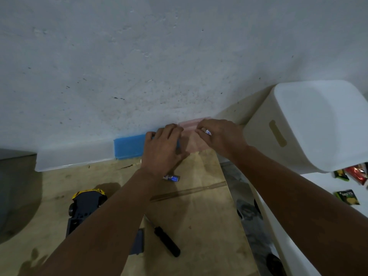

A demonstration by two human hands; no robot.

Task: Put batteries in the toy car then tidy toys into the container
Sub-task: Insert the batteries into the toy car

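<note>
At the middle of the frame, both hands meet against the grey wall [159,56], over a blue block [129,146] and a pink block [191,136] that stand side by side at the wall's foot. The left hand [162,149] lies palm down across the blue block's right end, its fingers [169,130] stretched forward and loosely together; whether they grip anything cannot be told. The right hand [221,136] rests on the pink block's right side with its fingers curled shut around a small white battery [208,132], only the tip of which shows.

Just below the left wrist a second battery [172,178] — blue and white — lies on its side on the tan worktop [199,216]. Lower left, the toy car [84,208] lies upside down, its dark underside up and yellow body showing at the front edge; the left forearm crosses over part of it. A black screwdriver [166,241] lies slanted at lower centre, near the car but apart from it, and a small grey panel [138,243] sits just beside it, half hidden by the forearm.

At right, a white container [318,124] rests tilted, its slot handle facing the hands. Far right, a few bright packets [347,197] lie on a white surface — apart from everything else.
</note>
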